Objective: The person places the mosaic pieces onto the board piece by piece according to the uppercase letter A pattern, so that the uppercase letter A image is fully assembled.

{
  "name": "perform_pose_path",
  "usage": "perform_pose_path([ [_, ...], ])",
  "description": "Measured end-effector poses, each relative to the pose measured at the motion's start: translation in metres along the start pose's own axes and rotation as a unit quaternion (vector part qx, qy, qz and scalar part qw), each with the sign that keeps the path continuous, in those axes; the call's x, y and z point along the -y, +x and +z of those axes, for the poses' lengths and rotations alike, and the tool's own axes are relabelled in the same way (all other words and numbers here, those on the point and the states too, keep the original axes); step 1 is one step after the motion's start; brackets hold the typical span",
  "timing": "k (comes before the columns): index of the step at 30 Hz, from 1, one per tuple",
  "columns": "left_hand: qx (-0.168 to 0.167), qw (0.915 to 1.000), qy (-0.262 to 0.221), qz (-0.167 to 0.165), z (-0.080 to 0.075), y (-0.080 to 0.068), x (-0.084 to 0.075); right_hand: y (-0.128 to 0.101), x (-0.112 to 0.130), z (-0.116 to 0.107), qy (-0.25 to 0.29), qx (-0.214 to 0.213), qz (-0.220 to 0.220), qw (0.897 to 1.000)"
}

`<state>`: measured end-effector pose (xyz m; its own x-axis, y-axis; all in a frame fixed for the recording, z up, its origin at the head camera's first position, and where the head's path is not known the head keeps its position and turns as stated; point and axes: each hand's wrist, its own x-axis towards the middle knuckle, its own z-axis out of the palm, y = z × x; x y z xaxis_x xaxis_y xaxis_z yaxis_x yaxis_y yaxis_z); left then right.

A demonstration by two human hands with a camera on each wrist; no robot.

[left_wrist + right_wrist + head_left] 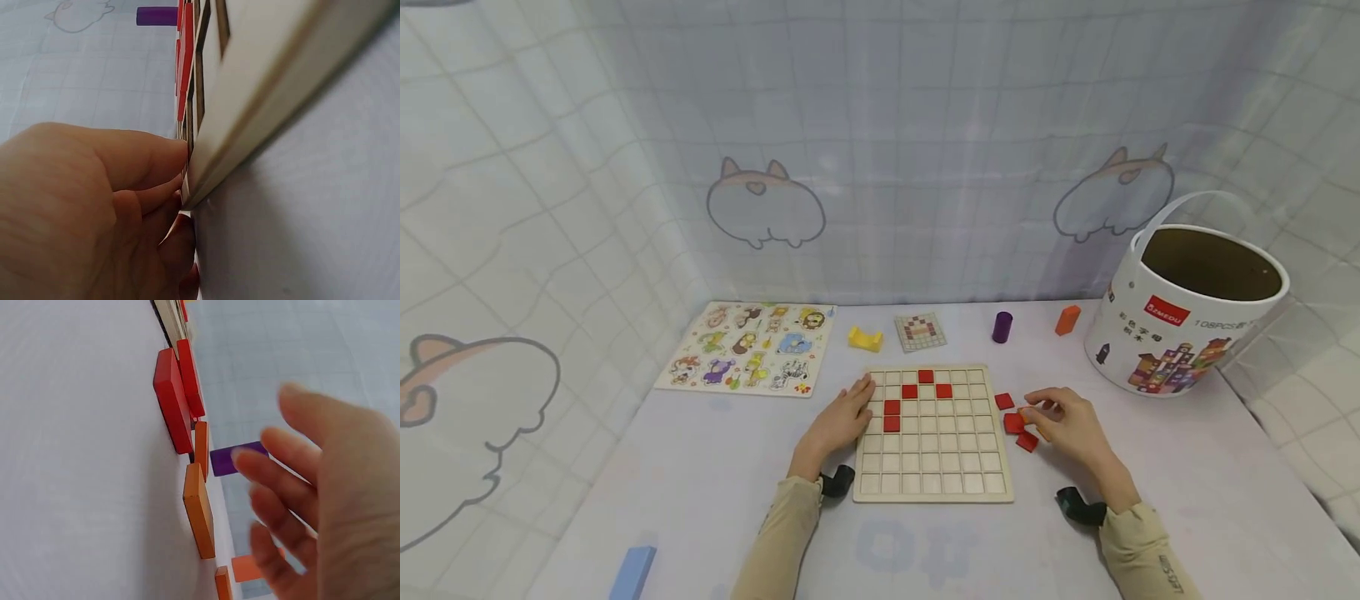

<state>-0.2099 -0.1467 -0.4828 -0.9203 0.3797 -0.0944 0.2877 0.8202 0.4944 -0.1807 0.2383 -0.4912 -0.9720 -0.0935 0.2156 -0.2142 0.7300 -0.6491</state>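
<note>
Gridded cartoon-dog fabric [887, 125] behind a white tabletop [700, 467]. Far left, blue block [632, 572] and animal puzzle [745, 350], both clear of the work. Left hand [838, 421] lies fairly flat along the grid board [951, 462] edge; five red tiles [892, 407] are in, pattern card [921, 331] just behind. Right hand [1067, 425] looks loosely bent, pinching nothing, beside loose red tiles [1014, 423]. I'd guess picking the next red one, with orange tiles [199, 512] crowding it. Bucket's [1165, 333] off right.

From above, the head view looks forward and down; low, close wrist views face across the tabletop [715, 467], sharing the purple cylinder [156, 16]: left's eleven o'clock, right's three.
</note>
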Motion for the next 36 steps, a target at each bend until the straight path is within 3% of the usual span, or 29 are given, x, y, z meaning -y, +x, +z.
perform_pose_path([
  [5, 0.003, 1.0, -0.005, -0.001, 0.0, 0.002, -0.001, -0.005, -0.007, 0.002, -0.061, -0.082, -0.06, 0.993],
  [7, 0.004, 1.0, -0.007, -0.004, 0.001, 0.002, -0.002, -0.007, -0.009, 0.003, -0.056, -0.093, -0.088, 0.99],
  [10, 0.003, 1.0, -0.006, -0.004, 0.002, 0.002, -0.003, -0.009, -0.009, 0.007, 0.004, -0.058, -0.099, 0.993],
  [13, 0.005, 1.0, -0.001, -0.001, 0.002, 0.003, -0.003, -0.011, -0.01, 0.011, 0.074, -0.011, -0.078, 0.994],
  [16, 0.006, 1.0, 0.004, 0.001, 0.002, 0.004, -0.002, -0.011, -0.012, 0.013, 0.091, 0.014, -0.057, 0.994],
  [22, -0.002, 0.9999, 0.011, -0.004, 0.001, 0.004, 0.001, -0.005, -0.009, 0.016, 0.053, 0.045, -0.07, 0.995],
  [29, 0.011, 0.9999, 0.009, -0.001, 0.003, 0.002, 0.001, -0.006, -0.001, 0.015, -0.034, 0.044, -0.087, 0.995],
  [36, 0.008, 0.9996, 0.027, -0.008, 0.004, 0.002, -0.002, 0.002, 0.0, 0.015, -0.039, 0.051, -0.08, 0.995],
])
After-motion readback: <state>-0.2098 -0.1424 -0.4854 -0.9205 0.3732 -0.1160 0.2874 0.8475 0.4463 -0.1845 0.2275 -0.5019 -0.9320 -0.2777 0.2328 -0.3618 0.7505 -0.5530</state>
